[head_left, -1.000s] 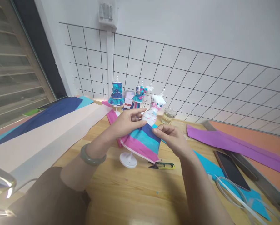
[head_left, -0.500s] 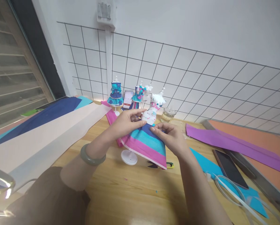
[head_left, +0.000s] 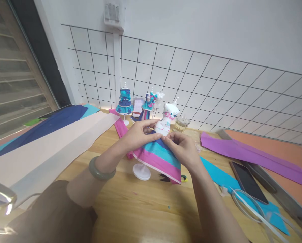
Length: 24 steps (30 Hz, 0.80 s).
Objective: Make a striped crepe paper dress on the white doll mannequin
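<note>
A small white dress form [head_left: 166,121] tilts above the table, with bits of pink and blue on its torso. A striped doll skirt [head_left: 163,157] in navy, turquoise and pink with a white hem lies against its lower part. My left hand [head_left: 143,133] is closed on the skirt's waist at the left of the form, thumb pressed near the front. At the right of the waist, my right hand [head_left: 180,145] pinches the skirt's top edge. Both thumbs nearly meet. The form's round white base [head_left: 141,172] shows below the hem.
Dressed mini forms [head_left: 125,103] stand at the back beside a glass [head_left: 181,123]. Yellow-handled thread snips [head_left: 183,178] lie behind the skirt. Fabric strips [head_left: 72,141] cover the left; a phone [head_left: 249,182], a cable [head_left: 249,206] and purple fabric [head_left: 252,155] lie right.
The dress form and skirt have shifted slightly right and down. My left hand has moved right, bringing its thumb close to my right thumb at the waist.
</note>
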{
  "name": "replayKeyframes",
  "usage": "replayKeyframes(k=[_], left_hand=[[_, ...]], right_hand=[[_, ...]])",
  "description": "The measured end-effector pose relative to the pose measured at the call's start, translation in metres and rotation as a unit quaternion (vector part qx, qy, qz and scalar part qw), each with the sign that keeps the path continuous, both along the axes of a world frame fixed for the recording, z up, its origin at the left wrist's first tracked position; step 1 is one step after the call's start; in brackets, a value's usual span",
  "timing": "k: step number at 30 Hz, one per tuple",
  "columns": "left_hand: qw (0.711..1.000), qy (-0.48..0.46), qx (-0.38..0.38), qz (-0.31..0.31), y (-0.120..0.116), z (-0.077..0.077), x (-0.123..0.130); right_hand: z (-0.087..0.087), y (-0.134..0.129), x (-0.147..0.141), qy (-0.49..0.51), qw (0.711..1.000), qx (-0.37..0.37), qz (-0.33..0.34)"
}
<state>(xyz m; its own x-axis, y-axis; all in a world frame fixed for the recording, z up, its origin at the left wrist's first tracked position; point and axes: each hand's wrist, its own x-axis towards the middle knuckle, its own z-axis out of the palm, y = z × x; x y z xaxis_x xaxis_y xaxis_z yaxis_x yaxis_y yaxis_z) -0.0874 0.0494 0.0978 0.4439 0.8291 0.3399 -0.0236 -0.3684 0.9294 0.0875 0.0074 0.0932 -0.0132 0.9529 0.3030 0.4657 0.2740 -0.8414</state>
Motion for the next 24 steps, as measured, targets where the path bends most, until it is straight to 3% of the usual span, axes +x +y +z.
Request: replayKeyframes(k=[7,17,24], left_hand=[[1.000,-0.006,-0.005,0.001,0.001,-0.001,0.001],[1.000,0.003,0.007,0.016,-0.002,0.000,0.001],[0.999,-0.011,0.031,0.019,0.000,-0.004,0.004]], right_hand=[[-0.002,0.001,0.000,-0.037,0.999,0.012,-0.034],[0.011,-0.010,0.000,-0.067,0.998,0.001,-0.009],[0.013,-0.014,-0.004,-0.105,0.993,0.043,-0.036]])
